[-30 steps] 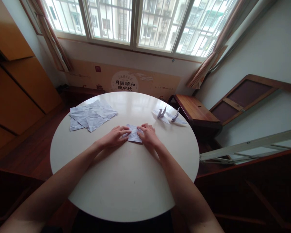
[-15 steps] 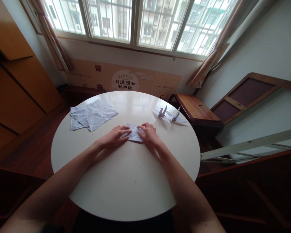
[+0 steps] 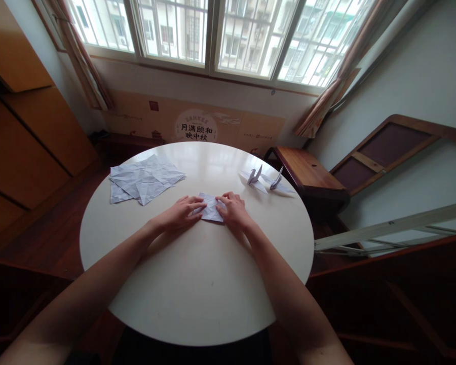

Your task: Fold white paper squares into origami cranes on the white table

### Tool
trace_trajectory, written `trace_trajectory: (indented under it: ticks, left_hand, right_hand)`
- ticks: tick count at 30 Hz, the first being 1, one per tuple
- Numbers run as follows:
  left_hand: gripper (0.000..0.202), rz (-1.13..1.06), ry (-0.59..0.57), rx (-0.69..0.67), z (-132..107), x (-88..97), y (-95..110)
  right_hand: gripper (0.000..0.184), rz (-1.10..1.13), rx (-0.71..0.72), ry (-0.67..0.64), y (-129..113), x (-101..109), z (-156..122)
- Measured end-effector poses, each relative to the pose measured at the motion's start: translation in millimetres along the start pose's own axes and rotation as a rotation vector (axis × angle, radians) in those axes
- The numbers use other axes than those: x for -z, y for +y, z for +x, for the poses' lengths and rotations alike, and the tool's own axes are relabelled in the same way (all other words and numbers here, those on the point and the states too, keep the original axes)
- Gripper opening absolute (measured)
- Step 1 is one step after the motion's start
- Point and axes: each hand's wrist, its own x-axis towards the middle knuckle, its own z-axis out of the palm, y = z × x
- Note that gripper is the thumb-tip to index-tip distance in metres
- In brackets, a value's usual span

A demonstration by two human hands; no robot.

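A small folded white paper (image 3: pixel 211 208) lies flat near the middle of a round white table (image 3: pixel 197 289). My left hand (image 3: pixel 179 213) rests on its left side with the fingers stretched over the paper. My right hand (image 3: pixel 233 210) presses on its right side, fingers curled down onto the fold. Both hands touch the paper and hold it against the tabletop.
A pile of creased white sheets (image 3: pixel 144 179) lies at the table's left. Two folded paper cranes (image 3: pixel 266 181) stand at the right rear edge. A wooden bench (image 3: pixel 307 175) is beyond the table on the right; a window and a cardboard panel (image 3: pixel 195 126) are behind.
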Motion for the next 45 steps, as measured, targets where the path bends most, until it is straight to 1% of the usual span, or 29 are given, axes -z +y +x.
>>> trace_trajectory:
  ticks: [9, 22, 39, 45]
  left_hand:
    - [0.041, 0.007, -0.015, -0.001, -0.1, 1.0, 1.1]
    - [0.04, 0.006, -0.004, -0.014, -0.2, 0.5, -1.0]
    - [0.041, -0.002, -0.015, -0.006, -0.3, 2.5, 1.5]
    - [0.041, 0.016, -0.002, -0.005, -0.2, -0.3, -1.1]
  right_hand:
    - [0.04, 0.011, -0.005, -0.008, -0.1, 0.5, 0.2]
    - [0.04, 0.026, 0.01, -0.001, -0.5, 1.2, -0.6]
    - [0.04, 0.019, 0.011, 0.006, -0.4, 1.2, -0.5]
    - [0.041, 0.028, 0.008, 0.001, -0.3, 0.5, -0.1]
